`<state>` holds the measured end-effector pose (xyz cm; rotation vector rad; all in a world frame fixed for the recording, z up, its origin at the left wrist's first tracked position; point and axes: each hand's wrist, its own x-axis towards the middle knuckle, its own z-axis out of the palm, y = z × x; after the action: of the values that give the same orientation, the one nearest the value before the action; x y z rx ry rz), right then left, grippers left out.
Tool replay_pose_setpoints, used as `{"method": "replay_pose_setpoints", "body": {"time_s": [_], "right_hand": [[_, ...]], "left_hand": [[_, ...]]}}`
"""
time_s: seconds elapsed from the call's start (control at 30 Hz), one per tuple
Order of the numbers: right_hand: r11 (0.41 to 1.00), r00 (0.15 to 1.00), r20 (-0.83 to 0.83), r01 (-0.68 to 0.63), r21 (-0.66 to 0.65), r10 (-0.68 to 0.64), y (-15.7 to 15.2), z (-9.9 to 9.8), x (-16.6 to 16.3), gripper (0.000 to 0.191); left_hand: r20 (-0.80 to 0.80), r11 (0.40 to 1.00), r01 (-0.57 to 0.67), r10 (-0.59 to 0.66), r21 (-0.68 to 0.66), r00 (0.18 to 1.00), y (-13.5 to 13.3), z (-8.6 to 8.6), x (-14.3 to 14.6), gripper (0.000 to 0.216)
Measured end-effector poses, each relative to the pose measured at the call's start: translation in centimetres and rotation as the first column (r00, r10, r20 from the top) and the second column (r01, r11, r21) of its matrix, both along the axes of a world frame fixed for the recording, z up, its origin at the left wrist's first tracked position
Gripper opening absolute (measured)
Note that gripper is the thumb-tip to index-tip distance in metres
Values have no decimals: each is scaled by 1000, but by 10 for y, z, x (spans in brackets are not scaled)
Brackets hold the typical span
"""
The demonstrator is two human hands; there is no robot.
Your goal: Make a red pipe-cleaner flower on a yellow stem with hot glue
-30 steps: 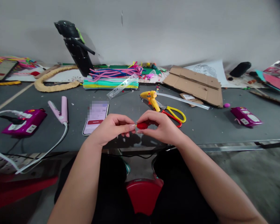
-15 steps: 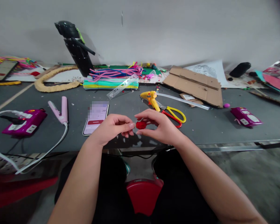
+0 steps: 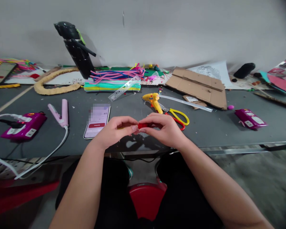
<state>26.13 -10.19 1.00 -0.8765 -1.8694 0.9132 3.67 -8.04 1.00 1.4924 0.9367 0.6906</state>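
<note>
Above the table's front edge, a small, rounded red piece (image 3: 142,125) sits between my fingertips, mostly covered by them. My right hand (image 3: 164,128) is closed in a pinch around it. From the other side, the thumb and fingers of my left hand (image 3: 118,129) are pressed together at its left edge. A yellow glue gun (image 3: 153,101) lies just beyond my right hand, beside scissors (image 3: 180,117) with red and yellow handles. Near my left hand, a phone (image 3: 97,122) lies with its screen lit.
Pipe cleaners (image 3: 114,86) lie in bundles with a clear ruler (image 3: 124,88) on top. Behind stand a black bottle (image 3: 78,57) and flat cardboard (image 3: 197,87). A pink corded straightener (image 3: 64,114) and purple power strip (image 3: 26,125) are left, a purple packet-like block (image 3: 251,119) right.
My hands have come closer together, and my fingers have closed further over the red piece. The view has shifted slightly, while the things on the table stay put.
</note>
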Motion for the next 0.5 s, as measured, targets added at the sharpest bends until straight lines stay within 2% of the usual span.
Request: {"method": "replay_pose_setpoints", "body": {"time_s": [0.2, 0.27, 0.37, 0.4, 0.5], "right_hand": [[999, 1000, 26, 2, 32, -2, -1, -1, -1, 15], [999, 1000, 2, -25, 24, 25, 0, -2, -1, 24], [998, 998, -21, -56, 27, 57, 2, -6, 1, 48], [997, 998, -11, -56, 45, 56, 2, -6, 1, 48], [997, 1000, 2, -24, 76, 24, 4, -7, 1, 31]], "left_hand": [[-24, 999, 33, -32, 38, 999, 1, -1, -1, 20], [-22, 998, 7, -5, 69, 1000, 2, -2, -1, 20], [-18, 996, -29, 30, 85, 999, 3, -4, 0, 22], [-20, 996, -31, 33, 84, 999, 3, -5, 0, 23], [-28, 996, -24, 27, 85, 999, 4, -5, -1, 26]]}}
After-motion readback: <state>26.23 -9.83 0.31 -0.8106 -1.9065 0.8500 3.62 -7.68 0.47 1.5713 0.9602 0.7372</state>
